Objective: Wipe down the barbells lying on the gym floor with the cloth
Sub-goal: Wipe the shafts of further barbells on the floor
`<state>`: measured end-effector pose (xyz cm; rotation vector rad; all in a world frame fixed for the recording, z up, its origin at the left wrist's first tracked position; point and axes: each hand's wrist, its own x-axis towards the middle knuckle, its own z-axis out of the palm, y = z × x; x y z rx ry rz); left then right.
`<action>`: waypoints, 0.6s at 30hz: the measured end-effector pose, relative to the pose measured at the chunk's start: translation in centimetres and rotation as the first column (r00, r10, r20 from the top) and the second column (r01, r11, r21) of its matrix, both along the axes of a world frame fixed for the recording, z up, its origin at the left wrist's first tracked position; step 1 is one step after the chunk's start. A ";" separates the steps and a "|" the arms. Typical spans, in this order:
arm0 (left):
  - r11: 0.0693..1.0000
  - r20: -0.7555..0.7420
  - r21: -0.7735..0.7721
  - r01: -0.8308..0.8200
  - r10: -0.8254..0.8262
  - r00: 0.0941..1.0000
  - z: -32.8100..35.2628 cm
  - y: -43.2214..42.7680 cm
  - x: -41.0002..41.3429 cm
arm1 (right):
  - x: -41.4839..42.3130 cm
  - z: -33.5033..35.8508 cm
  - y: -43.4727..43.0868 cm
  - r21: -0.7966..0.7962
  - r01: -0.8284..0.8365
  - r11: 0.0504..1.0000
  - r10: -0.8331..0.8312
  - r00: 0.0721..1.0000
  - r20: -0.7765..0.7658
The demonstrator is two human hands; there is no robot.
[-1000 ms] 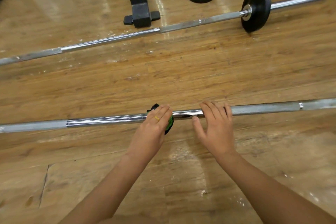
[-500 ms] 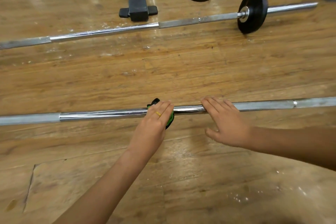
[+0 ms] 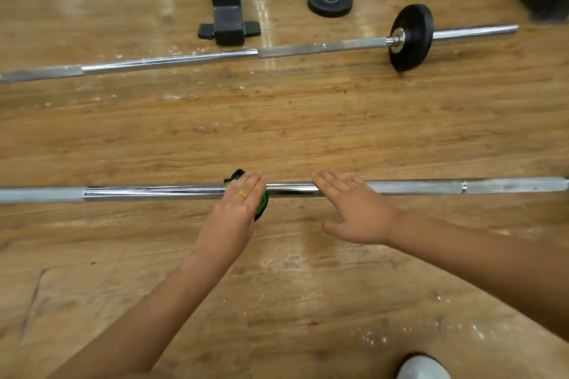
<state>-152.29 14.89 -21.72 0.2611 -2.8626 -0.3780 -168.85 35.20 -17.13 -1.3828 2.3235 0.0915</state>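
**Both hands on the near bar, cloth under the left**

So the near barbell (image 3: 154, 192) lies flat across the wooden gym floor (image 3: 277, 132), running side to side. The left hand (image 3: 237, 209) presses a green-and-black cloth (image 3: 261, 203) onto the shiny middle of the bar, fingers laid over the top; the cloth peeks out on both sides of the hand. There's a gold ring (image 3: 243, 194) on one finger. The right hand (image 3: 357, 212) sits just beside it, flat and spread, fingertips resting on the bar, not gripping anything. The far barbell (image 3: 184, 59) lies well apart, carrying one black plate (image 3: 411, 37) near its right end. Loose plates (image 3: 330, 2) and a black rack foot (image 3: 229, 24) are behind it.
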 end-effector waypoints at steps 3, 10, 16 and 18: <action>0.996 0.039 -0.076 0.051 -0.048 0.998 0.8 1.2 -0.5 | 1.6 -1.4 0.6 -0.111 0.050 0.993 -0.058 0.995 -0.075; 0.974 0.028 0.013 -0.228 0.227 0.973 1.4 -2.2 1.3 | 2.3 -3.7 1.1 -0.258 0.062 0.964 -0.108 0.980 -0.168; 0.987 0.068 0.005 -0.161 0.160 0.985 1.8 -0.4 -0.2 | 2.9 -4.2 0.6 -0.287 0.102 0.952 -0.161 0.969 -0.189; 0.997 0.058 -0.031 -0.068 0.070 0.996 1.6 0.0 -0.3 | 2.7 -4.3 0.6 -0.280 0.092 0.956 -0.154 0.966 -0.206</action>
